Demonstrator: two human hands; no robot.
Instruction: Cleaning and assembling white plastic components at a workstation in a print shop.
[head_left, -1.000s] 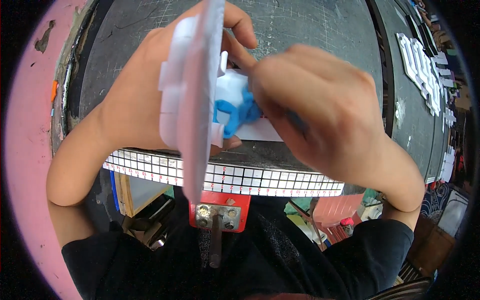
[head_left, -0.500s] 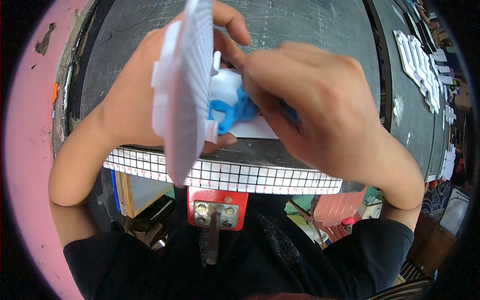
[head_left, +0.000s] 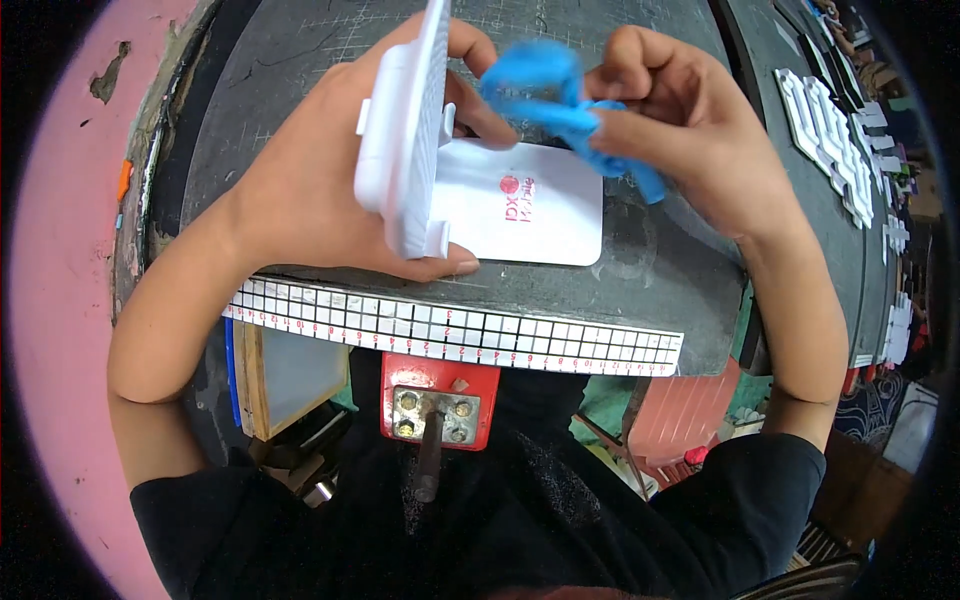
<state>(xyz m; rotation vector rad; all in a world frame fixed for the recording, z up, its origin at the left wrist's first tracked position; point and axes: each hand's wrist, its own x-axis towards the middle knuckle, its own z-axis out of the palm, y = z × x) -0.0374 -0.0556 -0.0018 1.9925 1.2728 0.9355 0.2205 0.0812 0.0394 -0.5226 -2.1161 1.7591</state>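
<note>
My left hand [head_left: 310, 165] is closed around a white plastic stand [head_left: 405, 135], whose ribbed upright panel is tilted edge-on to me. From it a flat white plate [head_left: 560, 215] with a small red print extends to the right, just above the dark work surface. Fingers of the left hand show behind the panel, and a fingertip shows at its lower edge. My right hand [head_left: 700, 130] pinches a crumpled blue cloth [head_left: 545, 85], partly smeared by motion, over the plate's far right corner. The cloth is raised off the printed face.
A white gridded ruler strip [head_left: 450, 335] runs along the table's near edge. Below it sits a red bracket [head_left: 480, 400] with a metal plate and rod. White plastic parts [head_left: 825, 140] lie on the right-hand table. A pink wall [head_left: 80, 270] borders the left.
My right hand has moved up and right, lifting the blue cloth off the white plate and uncovering its red print. The stand in my left hand has shifted slightly right and up.
</note>
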